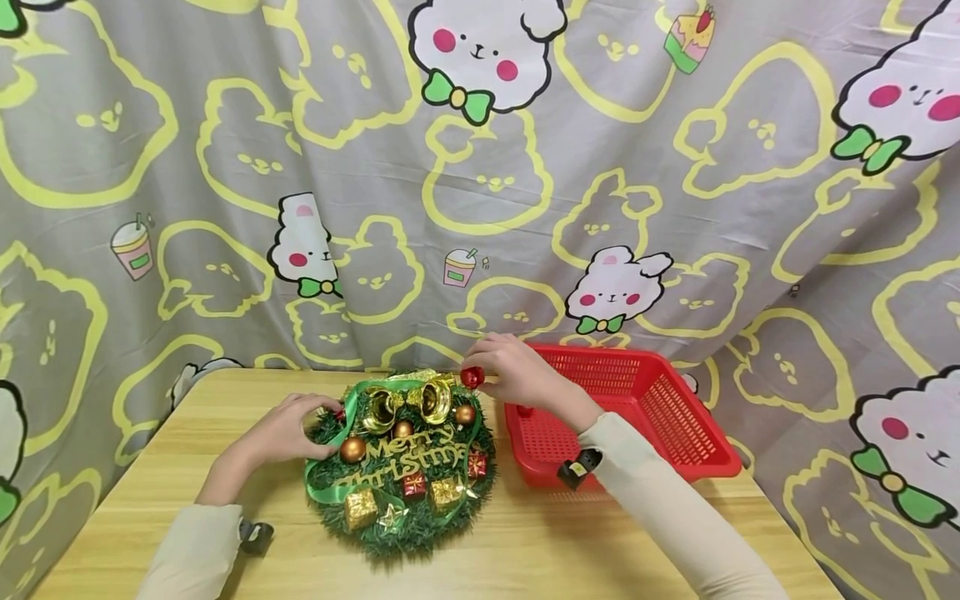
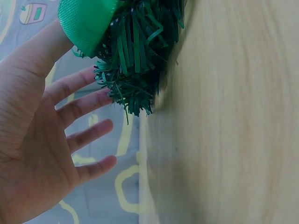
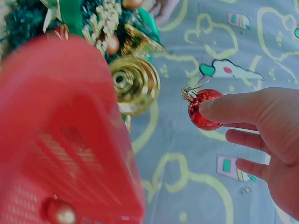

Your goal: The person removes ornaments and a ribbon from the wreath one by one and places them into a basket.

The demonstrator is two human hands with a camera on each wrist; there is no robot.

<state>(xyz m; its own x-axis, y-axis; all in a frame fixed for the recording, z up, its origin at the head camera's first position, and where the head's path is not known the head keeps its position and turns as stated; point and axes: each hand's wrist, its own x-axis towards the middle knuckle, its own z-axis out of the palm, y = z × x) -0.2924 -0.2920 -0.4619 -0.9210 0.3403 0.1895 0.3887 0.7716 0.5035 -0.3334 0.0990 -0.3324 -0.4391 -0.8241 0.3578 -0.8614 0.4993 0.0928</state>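
A green tinsel wreath [image 1: 393, 533] lies on the table, with gold bells [image 1: 382, 410], copper balls [image 1: 353, 449], small wrapped gift boxes and gold "Merry Christmas" lettering on it. My left hand [image 1: 281, 429] is at the wreath's left edge with fingers spread; in the left wrist view its thumb passes behind a green ribbon [image 2: 88, 25]. Between thumb and fingers my right hand [image 1: 517, 371] pinches a shiny red Christmas ball [image 3: 205, 109] by its round body. That ball is held up between the wreath's upper right and the red basket [image 1: 536, 479], its hanging loop pointing away from the palm.
The red plastic basket stands right of the wreath, with another ball [image 3: 61, 213] inside, partly hidden by my right arm in the head view. A patterned curtain [image 1: 495, 275] hangs behind the wooden table [image 1: 172, 433].
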